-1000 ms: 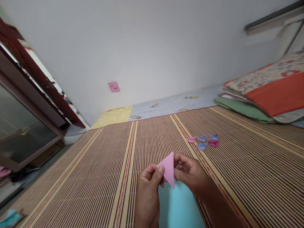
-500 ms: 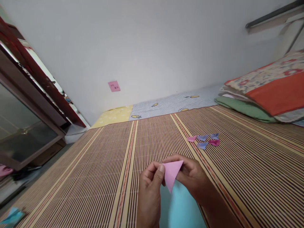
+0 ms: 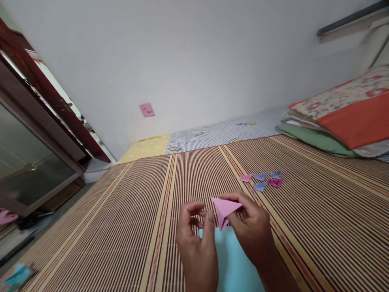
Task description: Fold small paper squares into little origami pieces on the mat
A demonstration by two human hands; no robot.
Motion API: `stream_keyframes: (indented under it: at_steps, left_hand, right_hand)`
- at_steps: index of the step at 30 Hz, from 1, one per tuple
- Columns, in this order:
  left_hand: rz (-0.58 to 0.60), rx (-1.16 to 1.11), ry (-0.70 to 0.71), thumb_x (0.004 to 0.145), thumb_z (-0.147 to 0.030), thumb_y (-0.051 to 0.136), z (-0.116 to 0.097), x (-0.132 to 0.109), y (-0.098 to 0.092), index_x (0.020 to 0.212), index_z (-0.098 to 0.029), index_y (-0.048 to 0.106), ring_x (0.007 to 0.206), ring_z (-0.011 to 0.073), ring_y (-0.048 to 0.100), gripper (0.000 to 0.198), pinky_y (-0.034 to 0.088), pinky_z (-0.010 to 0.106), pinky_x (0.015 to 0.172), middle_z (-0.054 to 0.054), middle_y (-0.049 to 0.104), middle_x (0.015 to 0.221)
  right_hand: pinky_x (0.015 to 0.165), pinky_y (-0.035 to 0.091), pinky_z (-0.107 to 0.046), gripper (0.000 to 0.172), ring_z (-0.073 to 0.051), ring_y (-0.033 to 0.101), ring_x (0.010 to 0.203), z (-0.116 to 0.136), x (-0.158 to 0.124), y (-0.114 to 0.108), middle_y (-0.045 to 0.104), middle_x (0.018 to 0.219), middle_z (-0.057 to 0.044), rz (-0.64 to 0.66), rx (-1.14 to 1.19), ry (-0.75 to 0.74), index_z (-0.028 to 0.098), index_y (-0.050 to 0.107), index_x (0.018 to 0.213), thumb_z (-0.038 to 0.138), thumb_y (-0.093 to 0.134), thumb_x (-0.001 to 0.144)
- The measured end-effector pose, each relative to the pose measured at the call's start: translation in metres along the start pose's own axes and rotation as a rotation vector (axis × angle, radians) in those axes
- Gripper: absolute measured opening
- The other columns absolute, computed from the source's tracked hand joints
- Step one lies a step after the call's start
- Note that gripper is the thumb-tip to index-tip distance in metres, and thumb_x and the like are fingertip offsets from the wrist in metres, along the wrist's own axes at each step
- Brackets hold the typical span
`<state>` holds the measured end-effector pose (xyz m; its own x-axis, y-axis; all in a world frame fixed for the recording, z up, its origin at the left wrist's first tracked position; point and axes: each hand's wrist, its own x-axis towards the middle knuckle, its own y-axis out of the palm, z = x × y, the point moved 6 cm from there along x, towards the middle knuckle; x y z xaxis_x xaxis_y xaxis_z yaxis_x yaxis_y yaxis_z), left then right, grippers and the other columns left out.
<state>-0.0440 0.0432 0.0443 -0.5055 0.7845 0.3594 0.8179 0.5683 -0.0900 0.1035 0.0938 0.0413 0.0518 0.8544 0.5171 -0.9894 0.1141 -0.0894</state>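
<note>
A piece of folded pink paper [image 3: 226, 209], roughly triangular with a loose flap at its lower point, is pinched in my right hand [image 3: 251, 225] between thumb and fingers. Just left of it, my left hand [image 3: 199, 243] is curved with its thumb and fingers apart, holding nothing. Under both hands lies a light-blue sheet or board [image 3: 237, 263], partly covered by them. Beyond my right hand, several small folded paper pieces in pink [image 3: 246, 178], blue [image 3: 260, 186] and magenta [image 3: 275, 183] rest on the striped mat.
The striped mat [image 3: 133, 211] spreads to the wall. A turquoise folded paper [image 3: 20, 276] lies at the near left. Stacked bedding with a floral and orange cover [image 3: 358, 113] sits at the right. A pink note [image 3: 147, 109] is stuck on the wall.
My left hand has let go of the pink paper and opened. My right hand has shifted slightly up and right with the paper, which is now turned and shows a flap.
</note>
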Motion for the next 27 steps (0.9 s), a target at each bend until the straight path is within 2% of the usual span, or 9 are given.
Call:
stream_keyframes:
  at_steps: [1, 4, 7, 9, 13, 17, 21, 24, 27]
  left_hand:
    - [0.009, 0.033, 0.09, 0.089, -0.023, 0.071, -0.008, -0.002, 0.001, 0.092, -0.024, 0.07, 0.082, 0.0209, 0.063, 0.003, 0.05, 0.029, 0.075, 0.006, 0.068, 0.095]
    - [0.055, 0.058, 0.303, 0.089, -0.013, 0.068, -0.027, -0.01, 0.009, 0.091, -0.027, 0.077, 0.087, 0.0234, 0.063, 0.017, 0.05, 0.03, 0.078, 0.006, 0.069, 0.094]
    - [0.146, 0.023, 0.274, 0.084, -0.007, 0.07, -0.027, -0.013, 0.02, 0.1, -0.029, 0.081, 0.091, 0.0263, 0.064, 0.029, 0.051, 0.033, 0.08, 0.008, 0.071, 0.096]
    - [0.148, -0.01, 0.215, 0.081, -0.004, 0.072, -0.022, -0.012, 0.023, 0.101, -0.029, 0.082, 0.092, 0.0269, 0.065, 0.033, 0.05, 0.034, 0.082, 0.009, 0.072, 0.097]
    - [0.05, -0.086, 0.149, 0.079, -0.004, 0.073, -0.014, -0.011, 0.022, 0.097, -0.028, 0.083, 0.088, 0.0258, 0.063, 0.031, 0.05, 0.033, 0.084, 0.009, 0.072, 0.094]
    - [-0.101, -0.141, 0.172, 0.085, -0.01, 0.07, -0.012, -0.012, 0.014, 0.094, -0.027, 0.084, 0.086, 0.0245, 0.063, 0.024, 0.052, 0.031, 0.08, 0.008, 0.071, 0.091]
    - [-0.097, -0.046, 0.24, 0.083, -0.009, 0.073, -0.013, -0.013, 0.009, 0.097, -0.028, 0.084, 0.086, 0.0236, 0.067, 0.025, 0.054, 0.031, 0.08, 0.007, 0.075, 0.091]
    - [-0.206, -0.045, 0.289, 0.085, -0.01, 0.071, -0.018, -0.016, 0.004, 0.094, -0.029, 0.083, 0.085, 0.0231, 0.067, 0.025, 0.053, 0.031, 0.08, 0.005, 0.074, 0.088]
    - [-0.324, -0.146, 0.286, 0.084, -0.009, 0.071, -0.022, -0.02, 0.003, 0.087, -0.028, 0.084, 0.086, 0.0229, 0.066, 0.023, 0.051, 0.031, 0.082, 0.006, 0.072, 0.086]
  right_hand:
    - [0.062, 0.05, -0.026, 0.013, -0.018, 0.067, 0.072, -0.003, 0.0, -0.001, 0.07, 0.087, -0.002, -0.012, -0.002, 0.024, 0.022, 0.071, 0.094, 0.017, 0.06, 0.088]
    - [0.059, 0.051, -0.025, 0.013, -0.017, 0.066, 0.067, -0.009, 0.002, -0.004, 0.071, 0.086, -0.002, -0.017, -0.016, 0.076, 0.021, 0.071, 0.095, 0.018, 0.06, 0.087]
    - [0.062, 0.052, -0.026, 0.016, -0.018, 0.068, 0.069, -0.011, 0.002, -0.006, 0.073, 0.085, -0.002, -0.018, -0.073, 0.088, 0.021, 0.071, 0.094, 0.016, 0.06, 0.083]
    - [0.06, 0.051, -0.026, 0.017, -0.017, 0.066, 0.064, -0.011, 0.001, -0.006, 0.073, 0.082, -0.001, -0.019, -0.094, 0.102, 0.022, 0.07, 0.095, 0.016, 0.06, 0.083]
    - [0.061, 0.051, -0.026, 0.016, -0.017, 0.066, 0.066, -0.001, -0.002, -0.001, 0.071, 0.081, -0.001, -0.01, -0.1, -0.003, 0.023, 0.069, 0.093, 0.013, 0.061, 0.083]
    - [0.064, 0.05, -0.027, 0.012, -0.016, 0.063, 0.07, 0.012, -0.006, 0.005, 0.066, 0.081, 0.0, -0.037, -0.138, -0.17, 0.023, 0.067, 0.093, 0.013, 0.064, 0.089]
    - [0.069, 0.053, -0.028, 0.012, -0.017, 0.064, 0.077, 0.026, -0.009, 0.006, 0.066, 0.086, -0.002, -0.092, -0.149, -0.315, 0.023, 0.064, 0.098, 0.012, 0.062, 0.094]
    - [0.069, 0.054, -0.027, 0.016, -0.017, 0.066, 0.079, 0.031, -0.01, 0.007, 0.067, 0.088, -0.002, -0.091, -0.147, -0.35, 0.023, 0.065, 0.102, 0.01, 0.062, 0.094]
    - [0.074, 0.056, -0.028, 0.024, -0.018, 0.069, 0.084, 0.034, -0.012, 0.007, 0.069, 0.09, -0.003, -0.094, -0.133, -0.364, 0.024, 0.067, 0.107, 0.006, 0.057, 0.095]
